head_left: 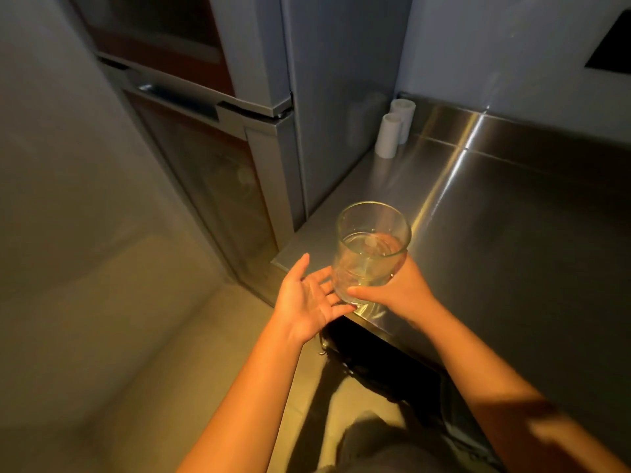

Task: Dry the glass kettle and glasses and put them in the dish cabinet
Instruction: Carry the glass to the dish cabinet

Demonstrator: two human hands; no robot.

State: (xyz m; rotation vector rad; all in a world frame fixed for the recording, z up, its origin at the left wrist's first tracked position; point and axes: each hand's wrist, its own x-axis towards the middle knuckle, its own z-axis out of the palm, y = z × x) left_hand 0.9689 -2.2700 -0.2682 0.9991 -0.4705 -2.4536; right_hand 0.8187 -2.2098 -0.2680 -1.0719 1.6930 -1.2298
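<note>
Gripping clear cylindrical drinking glass round lower wall, right hand holds it above steel counter's front-left corner; left hand open, fingertips touching base. Fragile, likely slippery; support underneath

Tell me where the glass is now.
Head view, centre: the right hand grips the glass over the near corner of the steel counter, left hand open beside it.
</note>
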